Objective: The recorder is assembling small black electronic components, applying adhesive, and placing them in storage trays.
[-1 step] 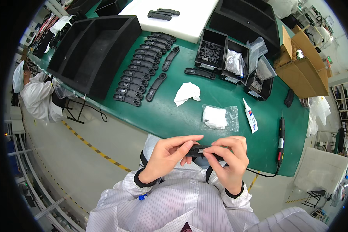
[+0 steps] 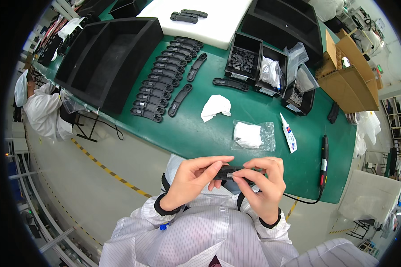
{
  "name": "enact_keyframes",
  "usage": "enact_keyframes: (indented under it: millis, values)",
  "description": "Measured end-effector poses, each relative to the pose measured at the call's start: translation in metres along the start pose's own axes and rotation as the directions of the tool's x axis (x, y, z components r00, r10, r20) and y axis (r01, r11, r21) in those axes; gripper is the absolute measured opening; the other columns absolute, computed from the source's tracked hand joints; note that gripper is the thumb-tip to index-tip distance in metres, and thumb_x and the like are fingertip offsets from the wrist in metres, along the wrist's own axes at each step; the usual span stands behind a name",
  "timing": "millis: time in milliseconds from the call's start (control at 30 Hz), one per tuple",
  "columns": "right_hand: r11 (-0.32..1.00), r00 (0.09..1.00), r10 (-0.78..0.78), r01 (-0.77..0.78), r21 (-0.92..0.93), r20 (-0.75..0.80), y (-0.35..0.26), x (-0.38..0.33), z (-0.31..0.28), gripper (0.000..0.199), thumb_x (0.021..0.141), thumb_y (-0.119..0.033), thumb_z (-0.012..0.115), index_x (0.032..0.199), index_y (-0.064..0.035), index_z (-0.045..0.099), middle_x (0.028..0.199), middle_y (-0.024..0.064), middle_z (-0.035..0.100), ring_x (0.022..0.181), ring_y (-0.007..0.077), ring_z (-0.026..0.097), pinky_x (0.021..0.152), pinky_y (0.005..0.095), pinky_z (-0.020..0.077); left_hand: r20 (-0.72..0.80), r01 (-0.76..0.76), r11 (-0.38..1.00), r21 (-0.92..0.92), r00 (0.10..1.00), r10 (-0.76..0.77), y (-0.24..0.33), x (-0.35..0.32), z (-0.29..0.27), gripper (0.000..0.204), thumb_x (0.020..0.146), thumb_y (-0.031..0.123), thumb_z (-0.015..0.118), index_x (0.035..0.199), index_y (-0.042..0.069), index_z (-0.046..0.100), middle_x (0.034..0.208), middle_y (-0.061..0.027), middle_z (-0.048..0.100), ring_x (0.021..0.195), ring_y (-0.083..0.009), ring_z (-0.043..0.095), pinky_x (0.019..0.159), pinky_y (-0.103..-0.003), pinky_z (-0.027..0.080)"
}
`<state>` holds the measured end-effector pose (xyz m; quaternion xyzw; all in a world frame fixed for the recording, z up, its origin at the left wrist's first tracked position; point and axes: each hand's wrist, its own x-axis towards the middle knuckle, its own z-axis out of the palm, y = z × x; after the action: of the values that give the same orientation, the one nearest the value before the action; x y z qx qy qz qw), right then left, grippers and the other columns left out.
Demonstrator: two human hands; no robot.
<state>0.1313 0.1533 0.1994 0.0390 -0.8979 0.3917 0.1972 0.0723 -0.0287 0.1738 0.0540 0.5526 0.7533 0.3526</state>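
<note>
In front of my chest, beyond the table's near edge, I hold an elongated black plastic part (image 2: 224,172). My left hand (image 2: 192,177) is closed around its left end, thumb on top and fingertips behind. The thumb and forefinger of my right hand (image 2: 265,181) are pinched together against its right half. A small pale patch shows beside these fingertips; what it is cannot be made out. The right end of the part is mostly hidden by my right fingers. Beyond my hands lie a clear bag with white wipes (image 2: 248,135) and a crumpled white cloth (image 2: 216,108).
Similar black parts (image 2: 157,84) lie in a column on the green table (image 2: 189,138). To the right are a white glue tube (image 2: 288,133), a corded electric screwdriver (image 2: 324,162) and small black bins (image 2: 243,55). A divided black tray (image 2: 109,62) stands left, a cardboard box (image 2: 349,75) right.
My right thumb and forefinger have shifted very slightly left along the black part. My left hand and everything on the table look the same.
</note>
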Motion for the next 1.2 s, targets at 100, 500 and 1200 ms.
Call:
enact_keyframes:
  millis: [100,500,1200]
  values:
    - [1.0,1.0,0.002,-0.002,-0.012,0.006,-0.001,-0.004,0.006,0.022,0.066,-0.003,0.082,0.086,-0.0087,0.073,0.098,0.0019,0.064,0.09,0.0222,0.056,0.076,0.0341,0.0446,-0.005,-0.026,0.999,0.02,1.0,0.026,-0.002,0.001,0.0,0.027,0.103,0.012,0.052,0.121,-0.002,0.066,0.088,-0.0055,0.066,0.067,-0.0076,0.058,0.056,-0.021,0.045]
    - [0.976,0.992,-0.125,0.123,-0.18,-0.001,0.006,-0.008,0.017,0.023,0.069,-0.007,0.079,0.091,-0.01,0.073,0.103,0.0004,0.065,0.091,0.0181,0.058,0.078,0.0307,0.0346,-0.043,-0.134,0.977,0.166,0.989,0.143,-0.008,0.003,0.003,0.025,0.101,0.009,0.054,0.118,-0.001,0.068,0.097,-0.0088,0.067,0.068,-0.0084,0.062,0.058,-0.02,0.05]
    - [0.961,0.983,-0.151,0.122,-0.249,-0.104,0.007,-0.01,0.023,0.027,0.067,-0.009,0.08,0.093,-0.0098,0.074,0.097,-0.0001,0.066,0.087,0.0173,0.06,0.079,0.0295,0.0336,-0.057,-0.284,0.912,0.296,0.948,0.314,-0.012,0.005,0.008,0.036,0.087,-0.011,0.062,0.123,-0.004,0.064,0.1,-0.0105,0.068,0.077,-0.0109,0.064,0.066,-0.023,0.053]
